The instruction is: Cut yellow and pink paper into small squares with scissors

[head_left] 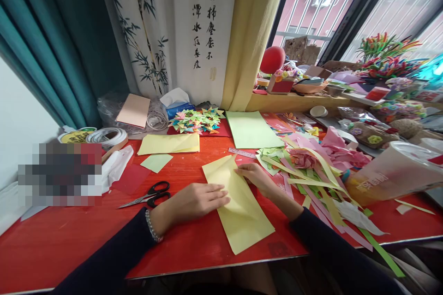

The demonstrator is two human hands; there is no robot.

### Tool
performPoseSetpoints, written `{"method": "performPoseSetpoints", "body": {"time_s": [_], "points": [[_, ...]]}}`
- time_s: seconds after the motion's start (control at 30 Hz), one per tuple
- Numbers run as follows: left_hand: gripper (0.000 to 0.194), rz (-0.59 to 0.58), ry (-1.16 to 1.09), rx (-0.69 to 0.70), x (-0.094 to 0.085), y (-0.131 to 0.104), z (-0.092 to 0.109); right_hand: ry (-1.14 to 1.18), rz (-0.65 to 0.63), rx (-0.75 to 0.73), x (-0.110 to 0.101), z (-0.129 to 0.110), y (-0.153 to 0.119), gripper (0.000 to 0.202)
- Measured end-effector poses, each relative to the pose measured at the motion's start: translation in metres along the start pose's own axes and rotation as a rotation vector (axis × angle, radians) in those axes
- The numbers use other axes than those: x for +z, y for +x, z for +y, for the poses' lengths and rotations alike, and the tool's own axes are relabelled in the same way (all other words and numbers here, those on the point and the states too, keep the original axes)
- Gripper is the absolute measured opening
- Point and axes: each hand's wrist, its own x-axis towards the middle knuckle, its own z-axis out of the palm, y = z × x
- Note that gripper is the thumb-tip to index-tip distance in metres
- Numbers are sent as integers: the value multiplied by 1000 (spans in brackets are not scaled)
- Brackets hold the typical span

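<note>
Calligraphy [212,13], perhaps starting 竹影, hangs beyond fingers [212,188] touching yellow paper [242,212].

Up on the hanging scroll [180,9] we have brushed Chinese characters [211,14] in two columns, 影, 掃 and 不 legible at right, 潭水 at left, while the plastic tub's [398,166] pale lettering [368,186] stays too blurred to read!

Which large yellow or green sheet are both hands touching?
The front yellow sheet, nearest the camera; the other yellow paper and the pale green sheet lie farther back, untouched.
</note>
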Motion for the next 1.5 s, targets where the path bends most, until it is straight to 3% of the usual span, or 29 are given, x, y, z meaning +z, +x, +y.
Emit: {"method": "performPoseSetpoints", "body": {"time_s": [0.1, 0.33, 0.93, 1.13, 1.23, 1.33, 1.4, 1.5], "points": [[32, -113, -116, -11, 13, 1, 7, 10, -4, -13, 0, 1, 1, 27], [43, -218, -268, -28, 15, -3, 3, 19, -1, -17, -1, 0, 0, 25], [43, -222, -357, -91, 16, 0, 9, 58, -16, 4, -2, 3, 1, 29], [48, -159, -455, -154, 9, 4, 10, 96, -14, 9, -2, 3, 0, 29], [46, 96, -409, -403, 4, 7, 1, 133, -16, 10, -2, 2, -1, 28], [31, 376, -348, -929, 0, 6, -12, 190, -21, 14, -4, -3, 0, 27], [38, 399, -507, -1213, -2, 5, -18, 227, -16, 10, -5, -9, 1, 26], [51, 279, -952, -1347, -1, 5, -19, 287, -2, -8, -7, -19, 3, 25]]}}
